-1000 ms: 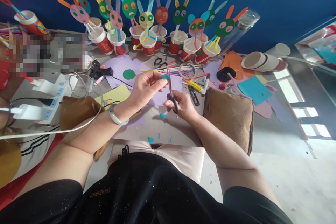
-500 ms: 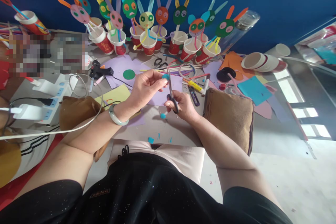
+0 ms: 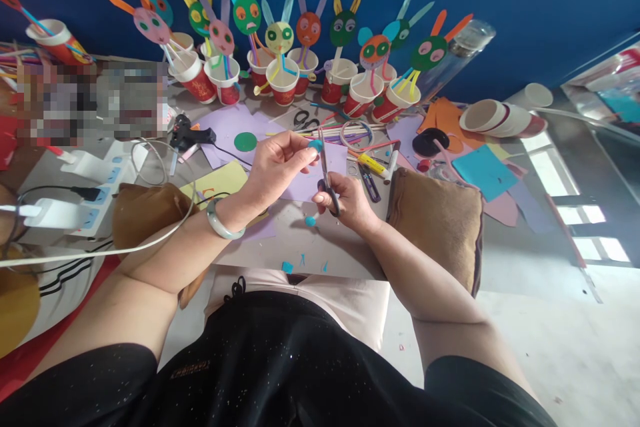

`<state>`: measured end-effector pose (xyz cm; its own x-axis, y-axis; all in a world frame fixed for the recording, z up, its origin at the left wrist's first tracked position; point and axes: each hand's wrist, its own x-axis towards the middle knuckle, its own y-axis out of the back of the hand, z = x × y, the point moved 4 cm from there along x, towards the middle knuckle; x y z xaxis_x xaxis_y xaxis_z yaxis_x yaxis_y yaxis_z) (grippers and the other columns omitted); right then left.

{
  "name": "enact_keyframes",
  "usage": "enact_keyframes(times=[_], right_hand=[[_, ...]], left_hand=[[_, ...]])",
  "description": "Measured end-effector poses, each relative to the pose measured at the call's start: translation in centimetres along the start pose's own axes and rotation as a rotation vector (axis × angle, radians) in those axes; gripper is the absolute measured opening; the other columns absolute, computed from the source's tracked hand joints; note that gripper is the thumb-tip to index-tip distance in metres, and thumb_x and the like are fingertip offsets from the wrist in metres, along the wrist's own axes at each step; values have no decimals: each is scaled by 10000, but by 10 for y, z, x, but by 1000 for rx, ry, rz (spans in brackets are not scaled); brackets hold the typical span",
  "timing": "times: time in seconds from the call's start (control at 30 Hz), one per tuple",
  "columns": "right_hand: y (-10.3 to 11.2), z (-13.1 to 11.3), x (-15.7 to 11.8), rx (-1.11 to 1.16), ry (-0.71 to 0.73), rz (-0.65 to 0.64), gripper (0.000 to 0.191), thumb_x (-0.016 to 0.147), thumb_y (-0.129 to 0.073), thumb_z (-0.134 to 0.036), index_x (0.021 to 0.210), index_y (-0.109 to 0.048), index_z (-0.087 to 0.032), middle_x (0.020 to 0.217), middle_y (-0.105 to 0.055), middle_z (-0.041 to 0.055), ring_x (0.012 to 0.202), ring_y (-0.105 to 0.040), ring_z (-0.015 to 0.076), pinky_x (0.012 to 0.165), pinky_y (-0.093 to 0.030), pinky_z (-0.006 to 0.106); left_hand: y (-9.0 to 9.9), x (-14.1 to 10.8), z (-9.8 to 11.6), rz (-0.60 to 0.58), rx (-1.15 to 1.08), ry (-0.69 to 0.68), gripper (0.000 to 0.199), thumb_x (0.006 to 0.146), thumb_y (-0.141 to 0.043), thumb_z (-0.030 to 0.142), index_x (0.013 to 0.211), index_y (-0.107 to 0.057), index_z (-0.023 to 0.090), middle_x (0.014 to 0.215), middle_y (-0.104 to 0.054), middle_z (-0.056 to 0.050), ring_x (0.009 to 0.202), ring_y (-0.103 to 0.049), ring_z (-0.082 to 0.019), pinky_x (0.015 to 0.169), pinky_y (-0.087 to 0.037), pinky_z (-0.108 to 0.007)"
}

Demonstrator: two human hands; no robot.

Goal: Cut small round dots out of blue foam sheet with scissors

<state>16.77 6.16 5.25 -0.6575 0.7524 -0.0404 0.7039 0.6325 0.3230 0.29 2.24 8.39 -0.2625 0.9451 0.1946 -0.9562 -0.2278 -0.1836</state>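
Observation:
Between thumb and fingertips, my left hand (image 3: pixel 283 163) pinches a small piece of blue paper (image 3: pixel 315 145). My right hand (image 3: pixel 350 203) is closed around the black handles of a pair of scissors (image 3: pixel 324 161), whose blades point up and away, right beside the blue paper. A small blue paper disc (image 3: pixel 310 221) lies on the table just below the hands. Closer to the table's front edge are a blue paper square (image 3: pixel 287 267) and thin blue scraps (image 3: pixel 303 259). Left of my hands, a green paper circle (image 3: pixel 245 141) rests on purple paper (image 3: pixel 227 121).
Paper cups (image 3: pixel 283 83) holding paper rabbit faces line the blue wall. A glue gun (image 3: pixel 190 137) and a power strip (image 3: pixel 103 190) with cables are on the left. Right of my hands lie a yellow glue tube (image 3: pixel 373 164), a purple cutter (image 3: pixel 370 183) and a brown cushion (image 3: pixel 435 223).
The blue paper in my left hand has turned slightly by the scissor blades. Both hands stay in nearly the same place.

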Motion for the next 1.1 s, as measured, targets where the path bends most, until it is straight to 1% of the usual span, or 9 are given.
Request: enact_keyframes(times=[0.13, 0.27, 0.47, 0.63, 0.8, 0.93, 1.1], right_hand=[[0, 2, 0, 18, -3, -6, 781, 606, -762, -974, 669, -517, -235, 507, -636, 0, 476, -524, 133, 506, -402, 274], [0, 2, 0, 12, -5, -11, 773, 632, -749, -972, 679, -514, -237, 513, -639, -3, 480, -541, 140, 510, -423, 277], [1, 0, 0, 5, 10, -10, 778, 620, -744, -981, 686, -537, -235, 506, -630, -4, 475, -534, 139, 515, -399, 277], [1, 0, 0, 3, 10, -2, 780, 613, -749, -980, 672, -527, -235, 501, -631, 0, 479, -529, 138, 515, -388, 271], [1, 1, -1, -13, 9, -7, 774, 648, -729, -977, 680, -511, -235, 514, -618, 3, 486, -537, 139, 514, -378, 270], [1, 1, -1, -19, 10, -12, 779, 657, -706, -991, 676, -489, -244, 509, -617, -3, 477, -527, 138, 510, -369, 272], [1, 0, -1, -7, 2, -12, 783, 632, -730, -986, 672, -484, -244, 508, -618, -3, 481, -527, 140, 509, -390, 274]], left_hand=[[-2, -1, 1, -31, 13, -3, 258, 818, -855, 378, 764, -686, 191, 730, -728, -1, 664, -672, -97, 641, -578, -227], [-2, -1, 1, -36, 28, 6, 228, 819, -830, 347, 752, -674, 194, 718, -726, 5, 638, -654, -94, 630, -576, -226], [-2, -1, 1, -25, 20, 8, 171, 802, -803, 309, 758, -687, 191, 731, -742, -2, 647, -665, -96, 626, -576, -225], [-2, -1, 2, -23, 18, 12, 179, 813, -810, 306, 764, -682, 193, 735, -736, 0, 661, -669, -100, 633, -575, -228], [-2, -1, 3, -47, 12, 17, 186, 825, -812, 305, 775, -673, 192, 749, -729, 3, 663, -663, -95, 644, -570, -232], [-1, 0, 1, -35, 8, 15, 185, 830, -811, 309, 784, -674, 194, 749, -734, 2, 677, -676, -99, 644, -567, -232], [-1, 0, 1, -19, -6, 7, 184, 821, -816, 307, 782, -675, 195, 739, -739, 4, 680, -684, -100, 631, -565, -224]])
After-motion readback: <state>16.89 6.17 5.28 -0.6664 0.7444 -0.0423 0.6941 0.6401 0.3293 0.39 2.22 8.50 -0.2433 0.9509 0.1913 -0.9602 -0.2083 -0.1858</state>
